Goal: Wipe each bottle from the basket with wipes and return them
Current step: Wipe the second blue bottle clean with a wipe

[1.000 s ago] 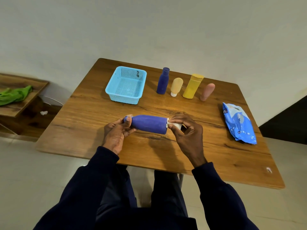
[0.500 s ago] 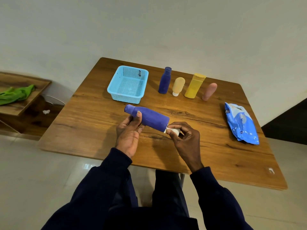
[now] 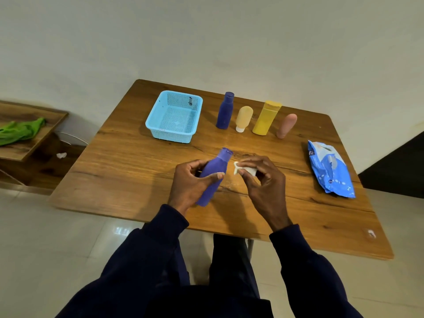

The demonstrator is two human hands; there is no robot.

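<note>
Purple plastic bottle is gripped over the wooden table by curled fingers of the left hand; a crumpled white wipe is pinched beside it by the right hand. Print on the blue wipes pack is unreadable.

wipes pack print too small, nothing legible

wooden table, green cloth on side shelf

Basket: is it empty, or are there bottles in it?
Empty: the basket shows a bare mesh floor; four bottles stand beside it on the table.
</note>
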